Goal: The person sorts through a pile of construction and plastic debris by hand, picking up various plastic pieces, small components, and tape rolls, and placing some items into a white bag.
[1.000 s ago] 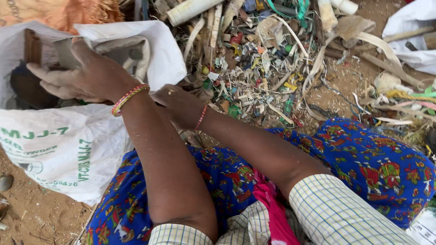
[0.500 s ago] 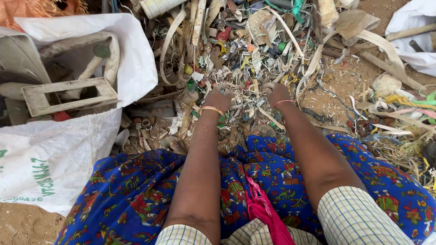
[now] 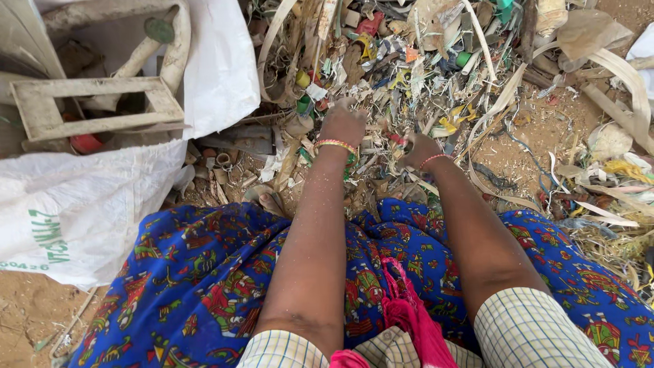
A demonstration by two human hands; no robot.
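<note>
Left hand [image 3: 343, 124], banded at the wrist in orange and yellow beads, and right hand [image 3: 417, 148], with a thin red wristband, both pressed into the heap of mixed plastic scrap, strips and coloured fragments [image 3: 409, 68] on the sandy ground just beyond the blue patterned skirt [image 3: 204, 286]; fingers are buried in the litter, so whether either grip is clenched or released cannot be told. At far left, a white woven sack with green printing [image 3: 75, 218], mouth open, holding a pale rectangular plastic frame [image 3: 95, 105] and a curved beige pipe [image 3: 170, 48].
</note>
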